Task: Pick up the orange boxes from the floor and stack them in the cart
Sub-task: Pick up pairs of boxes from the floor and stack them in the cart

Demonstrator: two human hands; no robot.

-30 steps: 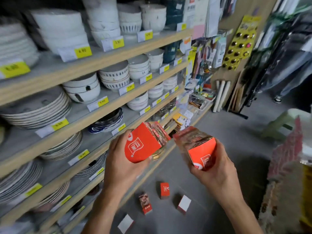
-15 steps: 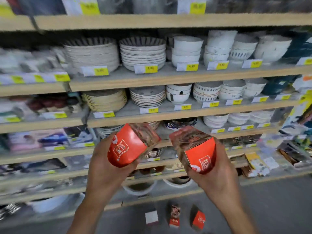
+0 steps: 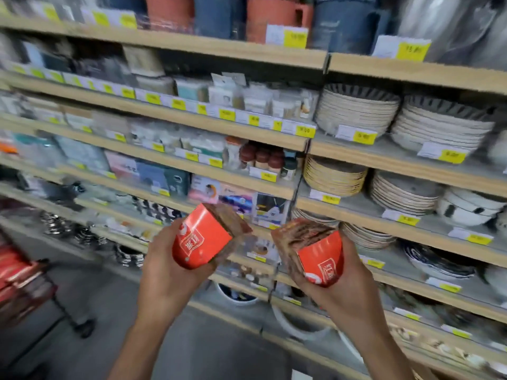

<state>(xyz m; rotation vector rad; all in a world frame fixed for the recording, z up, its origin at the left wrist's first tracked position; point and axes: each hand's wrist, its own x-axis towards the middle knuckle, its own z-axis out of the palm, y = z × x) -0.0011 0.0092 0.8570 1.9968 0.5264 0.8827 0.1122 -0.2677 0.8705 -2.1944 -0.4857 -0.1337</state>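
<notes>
My left hand (image 3: 167,272) grips one orange box (image 3: 204,238) with a white logo on its end, tilted up to the right. My right hand (image 3: 340,294) grips a second orange box (image 3: 315,250), tilted up to the left. Both boxes are held at chest height in front of the shelves, a small gap between them. At the far left edge stands a black wire cart (image 3: 30,292) on wheels with orange-red boxes (image 3: 13,266) stacked in it. No boxes on the floor are in view.
Wooden shelving (image 3: 315,144) fills the view ahead, loaded with stacked plates (image 3: 354,113), bowls and packaged goods, with yellow price tags along the edges. Grey floor (image 3: 115,311) lies between me and the cart. A white bowl (image 3: 299,322) sits on the lowest shelf.
The view has swung left along the shelves. The boxes on the floor have left the view and the cart has come in at the left. Both hands keep their boxes.
</notes>
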